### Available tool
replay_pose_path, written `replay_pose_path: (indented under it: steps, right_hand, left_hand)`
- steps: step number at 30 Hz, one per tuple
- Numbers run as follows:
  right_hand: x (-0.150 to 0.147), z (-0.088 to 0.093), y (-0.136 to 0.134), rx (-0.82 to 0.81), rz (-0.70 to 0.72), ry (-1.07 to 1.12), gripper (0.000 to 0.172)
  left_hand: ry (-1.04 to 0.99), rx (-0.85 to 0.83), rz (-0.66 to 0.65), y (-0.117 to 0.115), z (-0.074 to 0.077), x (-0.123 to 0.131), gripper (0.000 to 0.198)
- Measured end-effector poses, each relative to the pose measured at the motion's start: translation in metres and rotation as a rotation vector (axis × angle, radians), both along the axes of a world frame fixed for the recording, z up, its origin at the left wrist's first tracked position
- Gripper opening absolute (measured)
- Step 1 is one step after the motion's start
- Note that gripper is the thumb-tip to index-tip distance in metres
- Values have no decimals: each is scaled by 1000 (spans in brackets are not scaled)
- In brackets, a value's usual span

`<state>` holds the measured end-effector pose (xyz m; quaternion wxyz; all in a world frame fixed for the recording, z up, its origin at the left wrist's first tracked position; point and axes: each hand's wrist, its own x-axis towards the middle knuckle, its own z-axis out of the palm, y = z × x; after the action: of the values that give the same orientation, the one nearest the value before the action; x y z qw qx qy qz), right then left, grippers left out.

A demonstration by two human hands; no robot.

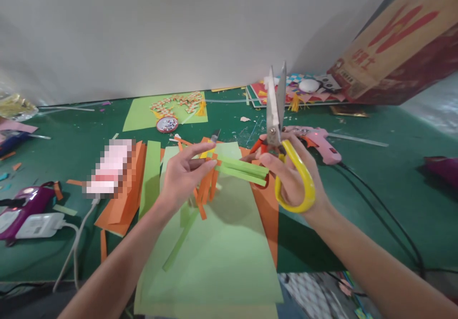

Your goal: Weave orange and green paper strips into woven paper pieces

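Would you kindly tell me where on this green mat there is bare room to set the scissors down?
Bare mat lies right of the pink glue gun, between its black cable and the purple object. The middle, around the green sheet and paper strips, is crowded.

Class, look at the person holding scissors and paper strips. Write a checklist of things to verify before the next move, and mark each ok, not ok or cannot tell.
1. Scissors point up, away from both hands: ok.
2. Right hand has a firm hold on the yellow handle: ok.
3. Green strips are held at both ends, with the left hand pinching one end: ok.
4. Orange strips hanging under the left hand are secured: cannot tell.
5. Blades are fully shut: not ok, slightly parted.
6. Glue gun is switched off: not ok, red light showing.
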<state>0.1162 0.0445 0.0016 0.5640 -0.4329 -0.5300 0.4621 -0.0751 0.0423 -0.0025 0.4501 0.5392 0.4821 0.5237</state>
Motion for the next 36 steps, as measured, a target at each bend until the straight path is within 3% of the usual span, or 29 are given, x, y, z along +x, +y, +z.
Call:
replay_pose_path:
  steps: [5, 19, 22, 25, 30, 33, 36]
  right_hand:
    - [-2, -5, -1, 12, 73, -24, 38]
    - [-3, -3, -2, 1, 40, 6, 40]
    - [2, -2, 1, -17, -1, 31, 40]
    - [10, -3, 5, -40, -41, 17, 34]
    - [17, -4, 10, 81, -112, -394, 30]
    - [16, -5, 10, 246, -78, -635, 24]
    - [14, -8, 8, 311, 1, -734, 18]
  left_hand:
    - [-5, -18, -52, 1, 1, 1, 24]
    - [-10, -126, -67, 1, 2, 2, 28]
    - [-131, -145, -13, 5, 0, -2, 25]
    - [-379, -184, 93, 9, 1, -6, 20]
    - [-654, -202, 175, 13, 6, -9, 24]
    - [-689, -182, 148, 12, 6, -11, 28]
    - [-674, -159, 108, 11, 6, -12, 29]
